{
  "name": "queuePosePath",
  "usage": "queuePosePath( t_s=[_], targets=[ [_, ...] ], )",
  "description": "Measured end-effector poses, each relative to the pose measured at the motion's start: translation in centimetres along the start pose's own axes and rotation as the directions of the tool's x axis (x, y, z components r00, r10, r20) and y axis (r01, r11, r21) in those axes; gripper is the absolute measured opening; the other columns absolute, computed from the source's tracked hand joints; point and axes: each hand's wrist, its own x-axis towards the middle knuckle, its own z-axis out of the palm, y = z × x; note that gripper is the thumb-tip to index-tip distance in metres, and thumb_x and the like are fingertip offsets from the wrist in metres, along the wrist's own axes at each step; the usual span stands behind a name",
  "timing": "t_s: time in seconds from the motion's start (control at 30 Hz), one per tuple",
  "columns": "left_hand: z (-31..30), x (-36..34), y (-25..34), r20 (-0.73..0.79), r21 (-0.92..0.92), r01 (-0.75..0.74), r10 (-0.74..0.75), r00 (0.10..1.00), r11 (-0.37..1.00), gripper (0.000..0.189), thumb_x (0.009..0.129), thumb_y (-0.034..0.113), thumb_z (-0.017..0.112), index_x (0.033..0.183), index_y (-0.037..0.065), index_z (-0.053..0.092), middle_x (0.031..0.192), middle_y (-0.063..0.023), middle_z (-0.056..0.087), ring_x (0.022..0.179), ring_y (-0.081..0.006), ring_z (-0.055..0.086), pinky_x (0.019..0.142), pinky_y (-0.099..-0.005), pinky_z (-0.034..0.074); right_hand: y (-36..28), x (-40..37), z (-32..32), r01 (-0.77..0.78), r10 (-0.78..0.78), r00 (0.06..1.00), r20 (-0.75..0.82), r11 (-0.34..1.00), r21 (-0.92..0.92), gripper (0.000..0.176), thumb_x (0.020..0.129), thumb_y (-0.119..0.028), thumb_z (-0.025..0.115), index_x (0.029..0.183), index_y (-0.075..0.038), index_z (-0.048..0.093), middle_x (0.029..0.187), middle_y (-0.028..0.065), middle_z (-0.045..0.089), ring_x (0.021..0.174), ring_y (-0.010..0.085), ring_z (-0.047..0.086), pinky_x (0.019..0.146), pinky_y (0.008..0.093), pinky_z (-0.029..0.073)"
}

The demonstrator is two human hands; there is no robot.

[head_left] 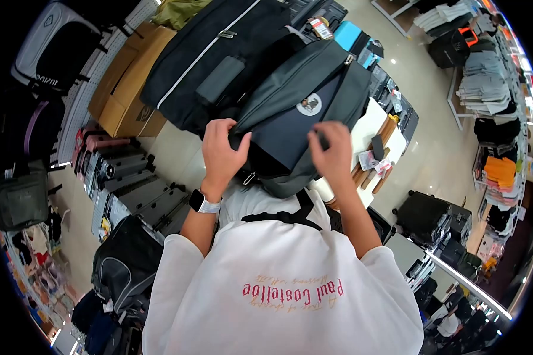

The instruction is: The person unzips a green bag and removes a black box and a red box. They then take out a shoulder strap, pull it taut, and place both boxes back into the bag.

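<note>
A dark grey backpack [296, 59] lies in front of my body with its main opening spread wide. Inside the opening shows a dark navy panel [281, 142] bearing a round white badge [309, 104]. My left hand [222, 148] grips the left edge of the opening, thumb over the rim and fingers curled behind it. A watch [204, 202] sits on that wrist. Over the right side of the opening is my right hand [333, 148], its fingers bent and smeared by motion; I cannot tell whether it holds the fabric. A zipper pull [250, 177] hangs at the near edge.
A large black bag [201, 65] with a white zipper lies beyond the backpack, beside a cardboard box [121, 94]. Grey suitcases [136, 189] stand at the left. A white table [367, 133] with small tagged items adjoins the backpack at right. Clothing racks [485, 89] line the far right.
</note>
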Motion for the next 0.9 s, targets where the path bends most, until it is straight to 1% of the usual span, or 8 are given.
queuePosePath(
  t_s=[0.03, 0.2, 0.3, 0.4, 0.5, 0.63, 0.8, 0.9],
  targets=[
    [0.0, 0.9, 1.0, -0.001, -0.026, -0.161, 0.161, 0.987, 0.987, 0.03, 0.072, 0.014, 0.075, 0.094, 0.004, 0.057, 0.091, -0.0107, 0.057, 0.085, -0.0296, 0.058, 0.072, -0.0377, 0.048, 1.6, 1.3, -0.5, -0.069, 0.067, 0.996, -0.054, 0.997, -0.031, 0.018, 0.075, -0.011, 0.07, 0.09, -0.002, 0.064, 0.091, 0.0147, 0.062, 0.089, 0.0329, 0.058, 0.081, 0.0403, 0.044],
    [5.1, 7.1, 5.7, 0.171, -0.14, -0.371, 0.392, 0.904, 0.918, 0.025, 0.074, 0.014, 0.072, 0.093, 0.005, 0.058, 0.093, -0.0119, 0.057, 0.089, -0.0302, 0.058, 0.075, -0.0379, 0.047, 8.3, 7.7, -1.0, -0.12, 0.059, 0.97, -0.234, 0.959, -0.256, 0.028, 0.079, -0.016, 0.067, 0.103, -0.002, 0.061, 0.101, 0.0166, 0.061, 0.098, 0.0348, 0.057, 0.087, 0.0418, 0.044],
    [10.7, 10.5, 7.2, 0.245, -0.021, -0.466, 0.457, 0.855, 0.884, 0.033, 0.075, 0.022, 0.072, 0.098, 0.006, 0.056, 0.094, -0.0114, 0.055, 0.09, -0.0298, 0.055, 0.076, -0.0379, 0.045, 12.1, 11.8, 0.2, -0.098, 0.044, 0.967, -0.25, 0.974, -0.206, 0.034, 0.081, -0.022, 0.067, 0.107, 0.0, 0.062, 0.104, 0.0181, 0.061, 0.102, 0.0362, 0.056, 0.091, 0.0429, 0.044],
    [15.5, 11.9, 7.6, 0.291, 0.151, -0.457, 0.402, 0.868, 0.877, 0.04, 0.073, 0.029, 0.074, 0.098, 0.006, 0.053, 0.095, -0.0113, 0.052, 0.091, -0.0284, 0.052, 0.074, -0.0383, 0.042, 16.5, 15.1, 1.8, -0.253, 0.232, 0.967, -0.107, 0.93, -0.268, 0.048, 0.083, -0.037, 0.065, 0.116, -0.003, 0.063, 0.111, 0.0206, 0.061, 0.106, 0.0375, 0.058, 0.091, 0.0435, 0.046],
    [18.0, 12.0, 7.3, 0.299, 0.313, -0.405, 0.316, 0.901, 0.859, 0.039, 0.073, 0.035, 0.074, 0.093, 0.007, 0.055, 0.096, -0.0097, 0.051, 0.092, -0.0248, 0.05, 0.073, -0.0365, 0.039, 17.7, 17.3, 2.0, -0.325, 0.359, 0.93, 0.086, 0.907, -0.268, 0.045, 0.079, -0.039, 0.067, 0.11, -0.006, 0.068, 0.108, 0.0169, 0.065, 0.102, 0.0327, 0.062, 0.089, 0.042, 0.047],
    [20.1, 11.1, 6.6, 0.276, 0.393, -0.417, 0.328, 0.904, 0.82, 0.024, 0.078, 0.029, 0.068, 0.086, 0.009, 0.057, 0.086, -0.0074, 0.054, 0.085, -0.0231, 0.052, 0.071, -0.036, 0.039, 17.0, 18.8, 0.5, -0.371, 0.386, 0.909, 0.156, 0.921, -0.121, 0.033, 0.073, -0.03, 0.075, 0.091, -0.001, 0.072, 0.081, 0.0131, 0.07, 0.082, 0.0259, 0.068, 0.075, 0.0335, 0.052],
    [21.4, 10.7, 6.2, 0.302, 0.419, -0.496, 0.398, 0.866, 0.76, 0.003, 0.078, 0.014, 0.057, 0.08, 0.012, 0.056, 0.075, -0.0028, 0.056, 0.073, -0.0204, 0.055, 0.067, -0.0356, 0.04, 15.8, 19.9, -2.3, -0.166, 0.207, 0.909, 0.362, 0.976, -0.141, 0.023, 0.076, -0.022, 0.075, 0.082, 0.0, 0.069, 0.076, 0.0115, 0.068, 0.073, 0.0231, 0.066, 0.071, 0.0337, 0.05],
    [21.4, 10.9, 6.3, 0.319, 0.401, -0.485, 0.378, 0.869, 0.778, 0.005, 0.078, 0.014, 0.059, 0.081, 0.011, 0.056, 0.075, -0.0029, 0.058, 0.072, -0.0198, 0.057, 0.066, -0.0355, 0.04, 15.9, 20.1, -3.2, -0.027, 0.111, 0.874, 0.472, 0.983, -0.181, 0.018, 0.079, -0.017, 0.073, 0.081, 0.0, 0.067, 0.075, 0.0132, 0.067, 0.071, 0.0267, 0.065, 0.069, 0.0355, 0.05]
  ],
)
